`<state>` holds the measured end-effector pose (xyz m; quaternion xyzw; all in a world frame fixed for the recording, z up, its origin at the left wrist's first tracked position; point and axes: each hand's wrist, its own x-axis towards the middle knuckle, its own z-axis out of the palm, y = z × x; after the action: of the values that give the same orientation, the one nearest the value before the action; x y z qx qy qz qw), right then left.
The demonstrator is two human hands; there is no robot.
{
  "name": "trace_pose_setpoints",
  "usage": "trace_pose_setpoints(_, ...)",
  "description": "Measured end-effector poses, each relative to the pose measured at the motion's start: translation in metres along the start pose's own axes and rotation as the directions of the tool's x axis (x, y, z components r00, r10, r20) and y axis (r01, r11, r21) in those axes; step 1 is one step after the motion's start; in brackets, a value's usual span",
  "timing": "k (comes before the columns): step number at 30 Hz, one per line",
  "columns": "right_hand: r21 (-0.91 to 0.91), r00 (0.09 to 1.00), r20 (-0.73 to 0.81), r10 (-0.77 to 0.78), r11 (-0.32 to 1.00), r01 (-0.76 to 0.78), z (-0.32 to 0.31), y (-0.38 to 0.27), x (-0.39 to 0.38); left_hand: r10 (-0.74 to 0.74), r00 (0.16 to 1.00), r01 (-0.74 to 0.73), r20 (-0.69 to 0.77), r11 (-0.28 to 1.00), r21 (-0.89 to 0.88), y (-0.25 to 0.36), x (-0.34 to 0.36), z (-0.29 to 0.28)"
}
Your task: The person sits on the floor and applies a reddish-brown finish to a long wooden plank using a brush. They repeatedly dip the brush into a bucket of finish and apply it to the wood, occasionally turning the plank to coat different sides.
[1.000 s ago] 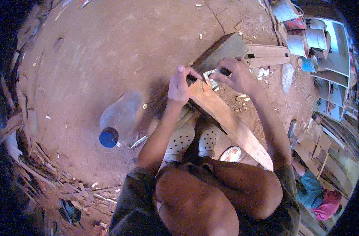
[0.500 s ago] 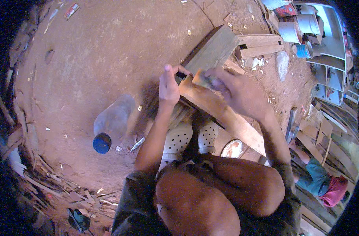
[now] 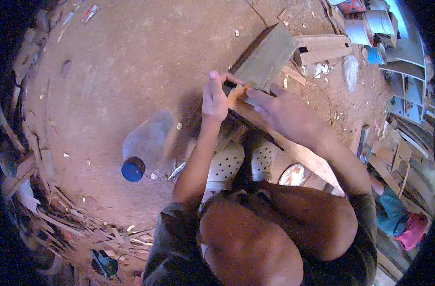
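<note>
A long, curved wooden piece (image 3: 305, 156) slants from between my hands down toward my right knee. Its far end is gripped by my left hand (image 3: 214, 99), thumb raised and index finger bent over the tip. My right hand (image 3: 285, 113) presses a small orange-and-grey pad, which looks like folded sandpaper, on the upper face of the wood near that end. The right fingers cover most of the pad. Just beyond my hands lies a thick grey-brown wooden block (image 3: 267, 56).
A large clear bottle with a blue cap (image 3: 133, 169) stands left of my forearm. Jointed wood (image 3: 322, 49) lies far right, near buckets (image 3: 358, 32) and a shelf (image 3: 402, 71). A round lid (image 3: 292, 175) is by my shoes. Scrap wood lines the left edge; another person (image 3: 394, 217) is at right.
My right hand has slid toward the wood's far end, close to my left fingers, and now hides most of the pad. The whole view has shifted slightly.
</note>
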<state>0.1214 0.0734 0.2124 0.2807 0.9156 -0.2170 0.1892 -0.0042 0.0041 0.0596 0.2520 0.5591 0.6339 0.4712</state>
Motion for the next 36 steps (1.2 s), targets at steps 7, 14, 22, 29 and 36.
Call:
trace_pose_setpoints(7, -0.02, 0.977, 0.187, 0.099, 0.995, -0.097, -0.012, -0.007, -0.017, -0.051, 0.998, 0.051, 0.038, 0.999, 0.011, 0.006, -0.001, -0.006)
trace_pose_setpoints(14, 0.081, 0.969, 0.206, -0.14, 0.989, 0.126, -0.024, 0.027, -0.056, -0.032, 0.997, 0.032, 0.072, 0.999, -0.001, 0.002, 0.001, -0.008)
trace_pose_setpoints(22, 0.819, 0.907, 0.312, 0.284, 0.403, -0.408, -0.035, 0.031, -0.115, 0.001, 1.0, -0.001, 0.014, 1.0, 0.01, -0.003, -0.001, -0.019)
trace_pose_setpoints(29, 0.988, 0.765, 0.152, 0.626, -0.1, -0.115, 0.012, 0.041, -0.155, 0.153, 0.987, -0.151, -0.057, 0.988, 0.037, 0.009, -0.011, -0.029)
trace_pose_setpoints(36, 0.937, 0.759, 0.094, 0.645, -0.316, 0.152, 0.058, 0.032, -0.155, 0.208, 0.971, -0.192, -0.115, 0.972, 0.135, 0.029, -0.016, -0.038)
